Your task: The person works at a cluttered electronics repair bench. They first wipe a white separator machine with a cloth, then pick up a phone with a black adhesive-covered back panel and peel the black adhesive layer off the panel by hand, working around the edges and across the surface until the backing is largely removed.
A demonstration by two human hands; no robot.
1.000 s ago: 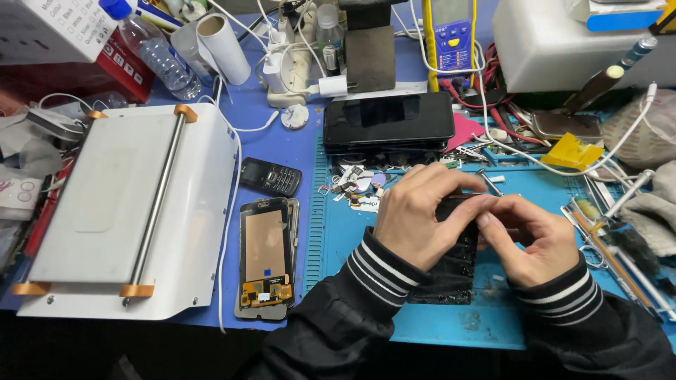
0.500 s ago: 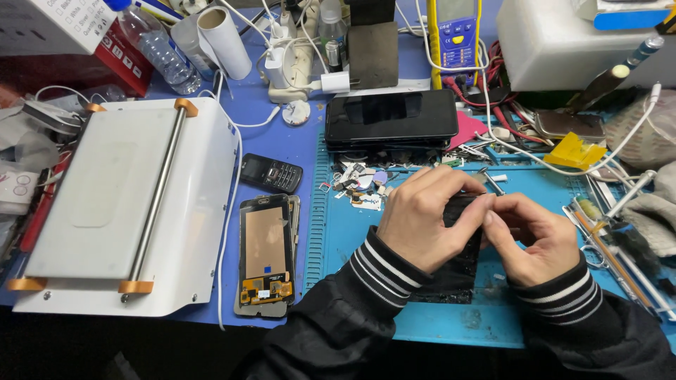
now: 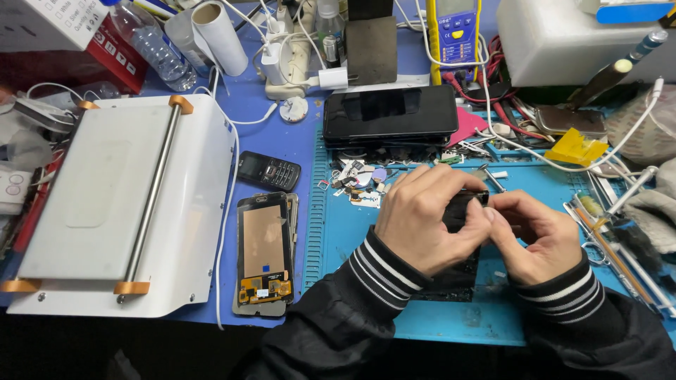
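Head view: I see the left hand and right hand both closed around a black phone, fingers pinching its upper end above the blue mat on the counter. A bare screen panel lies well left, beside the white machine.

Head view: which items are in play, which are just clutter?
In play:
- left hand
- right hand
- black phone part gripped between both
- blue work mat

Clutter:
- keypad phone
- screen assembly
- white separator machine
- multimeter
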